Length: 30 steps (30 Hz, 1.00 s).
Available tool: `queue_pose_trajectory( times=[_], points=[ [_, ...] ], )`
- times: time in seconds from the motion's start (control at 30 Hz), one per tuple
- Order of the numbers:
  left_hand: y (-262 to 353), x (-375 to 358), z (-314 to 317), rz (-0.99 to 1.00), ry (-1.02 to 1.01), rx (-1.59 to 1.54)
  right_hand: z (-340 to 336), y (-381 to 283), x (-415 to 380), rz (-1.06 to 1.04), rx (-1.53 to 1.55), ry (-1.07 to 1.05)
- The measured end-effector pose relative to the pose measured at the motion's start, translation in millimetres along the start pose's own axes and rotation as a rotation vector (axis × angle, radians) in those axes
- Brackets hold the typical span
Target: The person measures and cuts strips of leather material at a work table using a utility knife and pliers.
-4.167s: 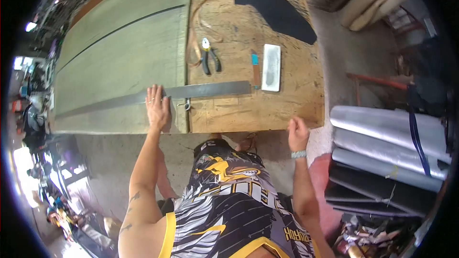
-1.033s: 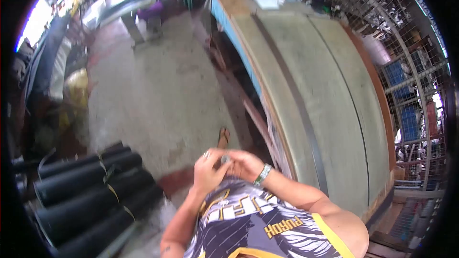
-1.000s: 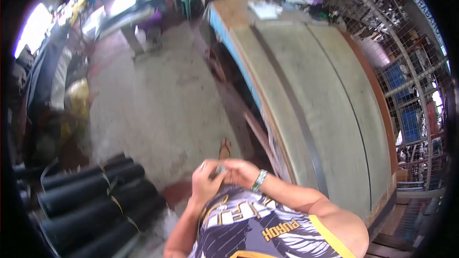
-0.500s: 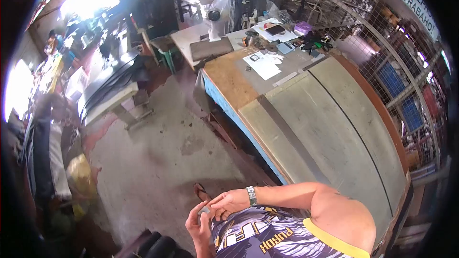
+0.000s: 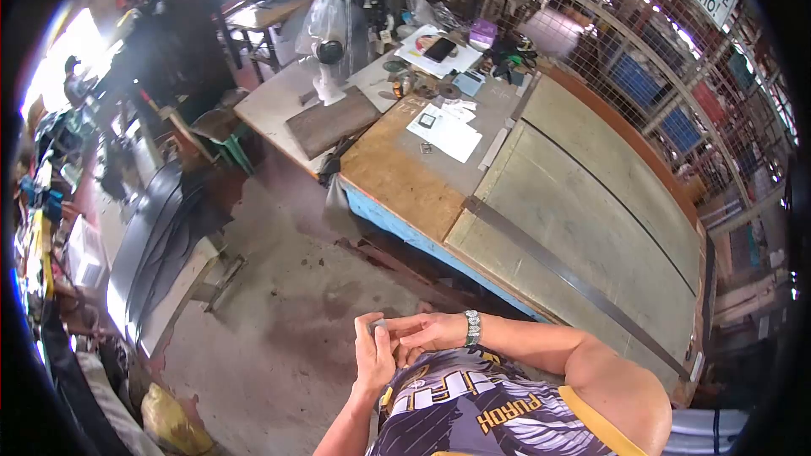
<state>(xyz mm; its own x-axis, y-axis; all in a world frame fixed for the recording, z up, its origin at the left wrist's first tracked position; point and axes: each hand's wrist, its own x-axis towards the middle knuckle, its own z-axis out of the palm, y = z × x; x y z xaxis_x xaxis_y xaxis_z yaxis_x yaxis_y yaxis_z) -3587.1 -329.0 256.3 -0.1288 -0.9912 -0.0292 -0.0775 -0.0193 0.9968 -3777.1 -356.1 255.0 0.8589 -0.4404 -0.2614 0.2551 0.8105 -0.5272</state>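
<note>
My left hand (image 5: 374, 356) is raised in front of the patterned shirt (image 5: 456, 401), its thumb and fingers closed around a small grey object (image 5: 378, 323). What kind of object this is cannot be made out. My right hand (image 5: 431, 332), with a metal watch (image 5: 472, 328) at the wrist, reaches across to the left hand. Its fingers are bent together and meet the left hand at the object; whatever lies inside them is hidden. Both hands are held above the floor, left of the large worktable (image 5: 574, 194).
A long metal strip (image 5: 583, 283) lies across the worktable. Farther back are papers (image 5: 448, 137), a phone (image 5: 439, 50), a brown board (image 5: 334, 122) and a small white fan (image 5: 328, 72). Dark sheets (image 5: 160, 245) cover a low table at left. A yellow bag (image 5: 173, 422) sits on the floor.
The view has turned, so the worktable sits further left. My hands stay together, slightly higher in the picture, and the left forearm shows more. The grey object remains in the left hand.
</note>
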Motion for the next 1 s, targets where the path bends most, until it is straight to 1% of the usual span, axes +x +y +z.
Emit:
queue_pose_trajectory(
  times=[0.1,0.13,0.17,0.23,0.27,0.3,0.37,0.4,0.47,0.57,0.6,0.7,0.73,0.77,0.8,0.87,0.93,0.97,1.0],
  points=[
    [-6,54,2,0.011,-0.128,0.079,-20,-25,4,-0.047,0.059,0.146],
    [1,76,2,0.044,-0.174,0.143,-22,-36,3,-0.087,0.031,0.279],
    [-2,97,4,0.039,-0.205,0.078,-35,-45,4,-0.125,-0.023,0.334],
    [-3,133,14,0.138,-0.162,0.108,-66,-66,11,-0.218,-0.129,0.411],
    [10,151,17,0.150,-0.159,0.175,-75,-84,10,-0.226,-0.154,0.445],
    [17,169,23,0.189,-0.137,0.173,-77,-105,11,-0.210,-0.194,0.464],
    [26,198,33,0.198,-0.072,0.159,-80,-142,14,-0.317,-0.192,0.391],
    [30,215,36,0.168,-0.067,0.148,-92,-153,16,-0.306,-0.133,0.365],
    [37,247,39,0.105,-0.065,0.131,-109,-190,16,-0.302,-0.219,0.317],
    [40,286,58,0.039,-0.002,0.016,-127,-239,13,-0.280,-0.322,0.285],
    [45,299,61,0.008,-0.011,-0.033,-137,-246,16,-0.297,-0.313,0.270],
    [61,335,71,-0.142,-0.170,-0.006,-162,-261,22,-0.269,-0.365,0.209],
    [57,344,70,-0.188,-0.158,0.043,-166,-265,23,-0.250,-0.392,0.183],
    [49,353,67,-0.155,-0.191,0.063,-169,-271,21,-0.244,-0.446,0.176],
    [41,362,64,-0.120,-0.233,0.085,-166,-282,16,-0.244,-0.498,0.175],
    [49,376,65,-0.044,-0.303,0.135,-165,-292,8,-0.259,-0.597,0.206],
    [27,388,68,-0.076,-0.263,0.041,-163,-292,9,-0.357,-0.555,0.340],
    [16,390,69,-0.099,-0.223,-0.014,-164,-294,7,-0.387,-0.540,0.396],
    [16,398,68,-0.284,-0.156,-0.115,-171,-298,3,-0.383,-0.429,0.417]
  ],
)
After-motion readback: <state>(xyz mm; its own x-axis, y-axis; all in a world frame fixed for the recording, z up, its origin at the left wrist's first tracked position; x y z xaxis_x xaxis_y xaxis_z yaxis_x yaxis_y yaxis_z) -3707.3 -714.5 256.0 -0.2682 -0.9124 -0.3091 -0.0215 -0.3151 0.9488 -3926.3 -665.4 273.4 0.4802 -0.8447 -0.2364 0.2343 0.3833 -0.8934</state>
